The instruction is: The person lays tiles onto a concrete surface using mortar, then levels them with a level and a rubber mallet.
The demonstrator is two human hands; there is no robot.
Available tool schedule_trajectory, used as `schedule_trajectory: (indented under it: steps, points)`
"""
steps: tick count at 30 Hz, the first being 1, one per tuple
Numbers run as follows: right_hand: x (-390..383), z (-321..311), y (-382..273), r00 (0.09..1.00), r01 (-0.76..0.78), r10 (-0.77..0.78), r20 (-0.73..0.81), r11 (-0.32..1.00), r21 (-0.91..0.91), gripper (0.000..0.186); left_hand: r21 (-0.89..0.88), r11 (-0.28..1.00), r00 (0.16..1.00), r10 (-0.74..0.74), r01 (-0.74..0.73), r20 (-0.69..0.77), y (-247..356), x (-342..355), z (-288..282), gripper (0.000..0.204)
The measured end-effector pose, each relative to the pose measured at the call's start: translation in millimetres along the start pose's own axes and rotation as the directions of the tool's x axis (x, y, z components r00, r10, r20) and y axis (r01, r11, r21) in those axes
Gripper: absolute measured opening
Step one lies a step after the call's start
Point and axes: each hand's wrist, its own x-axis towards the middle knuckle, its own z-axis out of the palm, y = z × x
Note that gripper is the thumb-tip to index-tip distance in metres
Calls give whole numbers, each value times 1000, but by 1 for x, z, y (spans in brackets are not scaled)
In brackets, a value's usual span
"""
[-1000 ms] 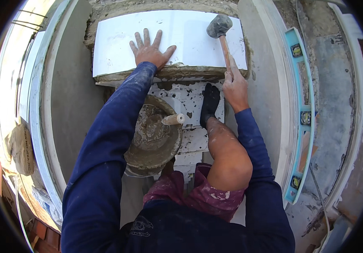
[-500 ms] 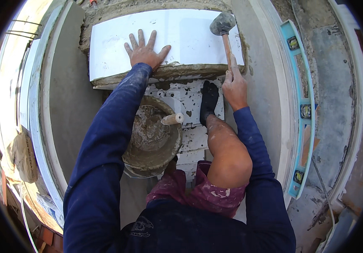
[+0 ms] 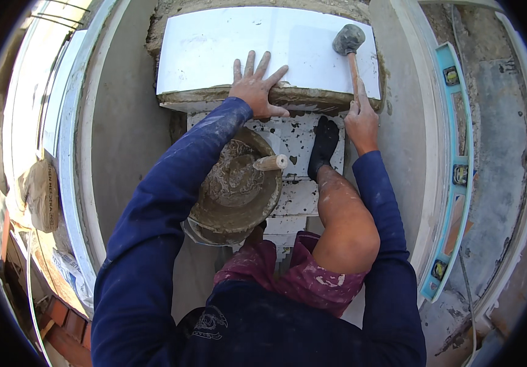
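Observation:
A large white tile (image 3: 214,49) lies across the step in front of me, with wet mortar (image 3: 312,96) along its near edge. My left hand (image 3: 256,88) rests with spread fingers on the tile's front edge, its thumb lower, over the mortar. In my right hand (image 3: 362,122) is the wooden handle of a rubber mallet, whose dark, mortar-smeared head (image 3: 348,39) is over the right part of the tile. Whether the head touches the tile I cannot tell. Below my left forearm stands a bucket (image 3: 233,223) of wet mortar, a tool's wooden handle (image 3: 271,163) sticking out.
Side walls (image 3: 123,122) flank the stairs. A light-blue spirit level (image 3: 459,147) lies along the right wall. My foot in a black sock (image 3: 323,144) stands on a mortar-spotted white step (image 3: 293,196). A brown bag (image 3: 43,196) is at the left, near red bricks (image 3: 67,327).
My left hand has slid toward the tile's near edge, its thumb dropping below it. The mallet stays over the tile's right part. The whole view has shifted.

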Motion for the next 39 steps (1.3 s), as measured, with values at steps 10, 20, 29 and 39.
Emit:
schedule_trajectory:
  steps: [10,20,29,39]
  points:
    - [0,15,12,984,146,-150,-99,988,-46,58,-109,991,997,-80,80,5,8,-6,3,84]
    - [0,13,13,984,150,-152,-91,988,-30,58,-116,991,998,-66,63,-22,9,-8,1,82]
    - [-10,8,9,958,256,-256,-131,966,-19,58,-64,996,996,-72,69,-55,10,-8,8,84]
    - [-17,-22,-10,986,154,-153,-69,988,16,52,-71,996,996,-65,61,-65,12,-9,7,84]
